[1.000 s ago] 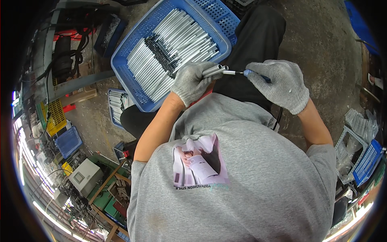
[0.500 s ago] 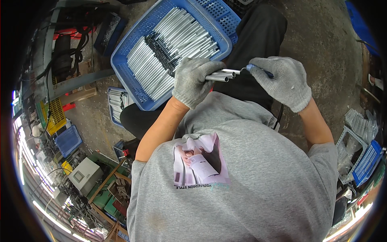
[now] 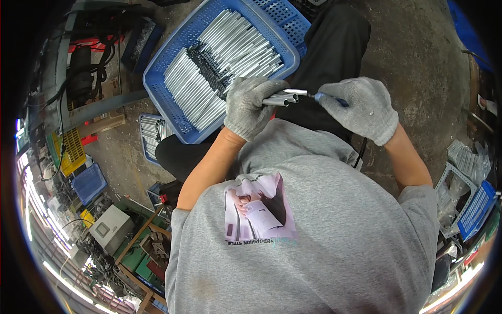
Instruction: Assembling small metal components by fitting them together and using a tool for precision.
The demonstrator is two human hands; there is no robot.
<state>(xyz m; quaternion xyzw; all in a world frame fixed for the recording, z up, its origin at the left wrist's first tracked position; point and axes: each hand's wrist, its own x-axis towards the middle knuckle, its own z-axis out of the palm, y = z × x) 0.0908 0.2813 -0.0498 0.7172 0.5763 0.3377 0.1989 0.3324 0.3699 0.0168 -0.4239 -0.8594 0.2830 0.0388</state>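
My left hand [image 3: 248,106], in a grey knit glove, is closed around a small bundle of silvery metal tubes [image 3: 276,101]. Their open ends point right, and one tube sticks out farther than the others. In the gloved fingers of my right hand [image 3: 362,109] is a blue-handled deburring tool [image 3: 341,101]. Its thin tip meets or almost meets the end of the longest tube; exact contact is too small to tell. Just beyond my left hand, a blue plastic basket [image 3: 155,99] holds many cut tubes [image 3: 241,44] in two rows, with dark-ended pieces between them.
A smaller blue tray [image 3: 142,137] of tubes sits left of my knee. Another blue crate [image 3: 285,20] lies behind the basket. Machinery with a grey control box [image 3: 111,228] stands at lower left. At right are a metal-framed rack [image 3: 448,196] and a blue crate [image 3: 477,209].
Both hands have shifted slightly left. The tool's tip has come nearer the end of the protruding tube, and its curved blade shows less than before. Both grips remain closed.
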